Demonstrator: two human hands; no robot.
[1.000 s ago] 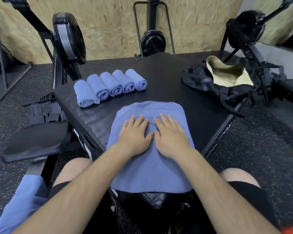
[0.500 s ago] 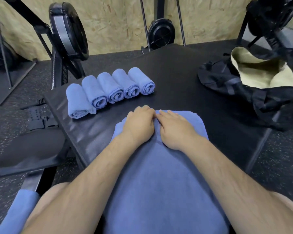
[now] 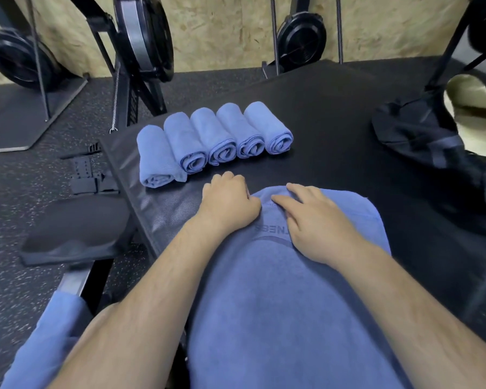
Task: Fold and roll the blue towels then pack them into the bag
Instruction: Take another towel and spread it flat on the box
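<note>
The flat blue towel [image 3: 292,290], soft terry with rounded corners, lies on the black textured counter [image 3: 334,122]. The left hand [image 3: 227,203] has its fingers curled around the towel's far left corner. The right hand [image 3: 317,226] pinches the far edge. Five cylindrical rolled towels [image 3: 213,138] lie side by side beyond. The black fabric bag [image 3: 432,141] gapes at right.

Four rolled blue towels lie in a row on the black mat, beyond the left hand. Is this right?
Not four: the head view shows five rolled towels in the row. The rest holds: on the black mat, beyond the left hand.
</note>
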